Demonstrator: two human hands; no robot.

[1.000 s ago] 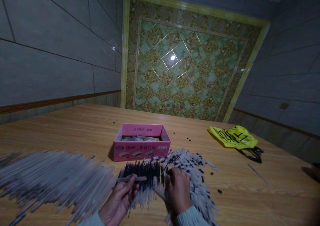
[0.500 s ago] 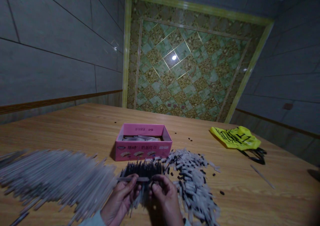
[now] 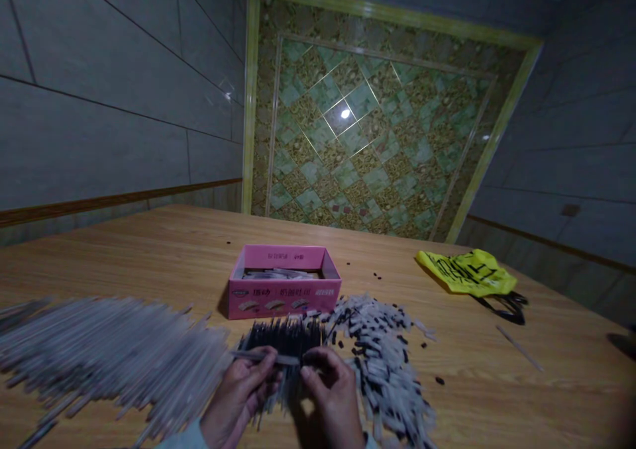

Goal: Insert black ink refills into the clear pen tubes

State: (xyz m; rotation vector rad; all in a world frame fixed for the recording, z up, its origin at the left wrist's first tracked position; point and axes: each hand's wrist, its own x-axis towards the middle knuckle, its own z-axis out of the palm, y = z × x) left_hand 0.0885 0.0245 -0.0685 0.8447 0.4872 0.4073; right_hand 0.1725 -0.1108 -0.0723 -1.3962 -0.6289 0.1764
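My left hand (image 3: 246,389) pinches a thin translucent pen barrel (image 3: 283,359) between thumb and fingers, held nearly level. At the barrel's right end, the thumb and fingers of my right hand (image 3: 330,389) are closed together; whatever is between them is too small to make out. Below and behind both hands lies a bundle of thin dark-tipped sticks (image 3: 285,336) that look like pen refills. To the left spreads a wide pile of clear barrels (image 3: 119,349). Small white and black plugs or caps (image 3: 385,359) are heaped to the right.
A pink box (image 3: 285,301) with similar slim tubes (image 3: 278,273) inside stands just beyond the bundle. A yellow bag (image 3: 467,273) with black lettering lies at the right, and a single stick (image 3: 519,348) nearer me. Black bits dot the wooden table (image 3: 163,250).
The barrel in my left hand now tilts slightly, its right end a little lower. My right hand's fingers have shifted slightly at that end. The piles and box stay as they were.
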